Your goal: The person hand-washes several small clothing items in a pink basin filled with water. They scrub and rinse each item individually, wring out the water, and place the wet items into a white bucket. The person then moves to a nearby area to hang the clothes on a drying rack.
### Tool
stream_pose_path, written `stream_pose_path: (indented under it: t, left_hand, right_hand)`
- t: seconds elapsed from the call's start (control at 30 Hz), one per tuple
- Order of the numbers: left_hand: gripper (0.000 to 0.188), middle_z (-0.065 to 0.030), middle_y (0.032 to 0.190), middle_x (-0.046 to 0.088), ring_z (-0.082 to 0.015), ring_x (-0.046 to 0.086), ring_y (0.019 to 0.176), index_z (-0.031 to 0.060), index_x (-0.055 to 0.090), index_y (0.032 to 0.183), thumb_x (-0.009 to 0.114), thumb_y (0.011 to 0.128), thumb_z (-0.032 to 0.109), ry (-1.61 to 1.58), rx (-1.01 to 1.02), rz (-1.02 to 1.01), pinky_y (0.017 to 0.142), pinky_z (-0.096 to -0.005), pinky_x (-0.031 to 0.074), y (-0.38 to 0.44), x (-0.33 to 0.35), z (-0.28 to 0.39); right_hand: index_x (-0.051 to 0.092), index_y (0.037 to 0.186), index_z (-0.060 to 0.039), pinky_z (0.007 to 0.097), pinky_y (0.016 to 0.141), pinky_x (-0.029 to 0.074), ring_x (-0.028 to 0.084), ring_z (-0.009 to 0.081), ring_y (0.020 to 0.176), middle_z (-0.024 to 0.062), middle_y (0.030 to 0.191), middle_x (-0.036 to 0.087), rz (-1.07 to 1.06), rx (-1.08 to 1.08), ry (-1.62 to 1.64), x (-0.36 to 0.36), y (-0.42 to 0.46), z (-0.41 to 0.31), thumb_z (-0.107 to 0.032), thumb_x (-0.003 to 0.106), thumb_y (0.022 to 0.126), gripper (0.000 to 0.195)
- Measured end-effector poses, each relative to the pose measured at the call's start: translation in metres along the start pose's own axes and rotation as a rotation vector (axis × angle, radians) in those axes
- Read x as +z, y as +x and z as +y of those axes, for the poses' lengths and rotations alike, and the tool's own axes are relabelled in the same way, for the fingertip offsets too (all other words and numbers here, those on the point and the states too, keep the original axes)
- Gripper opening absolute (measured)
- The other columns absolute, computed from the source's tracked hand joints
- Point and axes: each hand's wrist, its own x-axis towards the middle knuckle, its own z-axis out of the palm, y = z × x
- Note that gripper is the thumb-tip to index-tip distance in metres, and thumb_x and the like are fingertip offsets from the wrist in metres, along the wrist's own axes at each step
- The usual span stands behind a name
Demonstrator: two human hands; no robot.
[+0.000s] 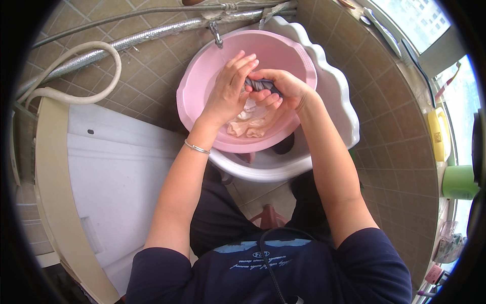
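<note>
A bunched, dark grey cloth is gripped in my right hand, its folds twisted between fingers and thumb. My left hand faces it with fingers extended, close against the cloth's left end; that end is partly hidden. Both hands are over a pink plastic basin. Inside the basin, below my hands, lies a pale, crumpled cloth in what looks like shallow water. The basin rests in a white washbasin with a scalloped rim. A metal tap points down at the basin's far left.
To the left stands a white panel with a cream edge, and a pale hose loops above it. Foil-wrapped pipe crosses the tiled wall. A yellow bottle and a green container line the right windowsill.
</note>
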Motion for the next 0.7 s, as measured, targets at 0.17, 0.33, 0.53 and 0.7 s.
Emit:
stream_pose_path:
  t: [0.17,0.33,0.53,0.7]
  left_hand:
    - [0.038,-0.0130,0.087,0.060,-0.0334,0.060,0.086,0.0085,0.054,0.105,0.064,0.068,0.004,0.107,-0.188,-0.062,0.071,-0.0401,0.050,0.000,0.003,0.006]
    - [0.010,-0.0157,0.064,0.061,-0.0344,0.062,0.064,0.0054,0.062,0.075,0.063,0.072,0.015,0.407,-0.384,-0.384,0.058,-0.0408,0.049,-0.002,0.016,0.007]
    - [0.016,-0.0055,0.053,0.050,-0.0151,0.046,0.043,0.0063,0.056,0.063,0.060,0.076,0.015,-0.586,-0.889,-0.551,0.041,-0.0315,0.034,-0.021,0.018,-0.026]
    - [0.012,0.0088,0.052,0.026,-0.0012,0.017,0.039,0.0103,0.049,0.073,0.055,0.083,0.008,-1.316,-1.318,-0.798,0.036,-0.0214,0.008,-0.014,-0.013,-0.031]
  right_hand:
    - [0.056,0.064,-0.0019,0.0273,0.040,0.032,0.043,0.0110,0.046,0.0033,0.054,0.048,0.454,-0.044,-0.827,0.020,0.004,0.011,-0.016,0.062,0.073,0.018]
    - [0.067,0.073,-0.0037,0.0399,0.063,0.053,0.066,0.0312,0.070,0.0184,0.073,0.065,0.936,-0.177,-1.826,0.016,0.016,0.030,-0.013,0.064,0.066,0.012]
    - [0.066,0.073,-0.0071,0.0402,0.061,0.053,0.066,0.0316,0.066,0.0132,0.070,0.065,0.950,-0.436,-2.052,0.003,0.025,0.029,-0.012,0.066,0.064,0.011]
    - [0.058,0.080,-0.0062,0.0411,0.056,0.051,0.065,0.0312,0.061,0.0124,0.066,0.064,0.881,-0.607,-2.065,0.011,0.034,0.033,-0.012,0.067,0.066,0.017]
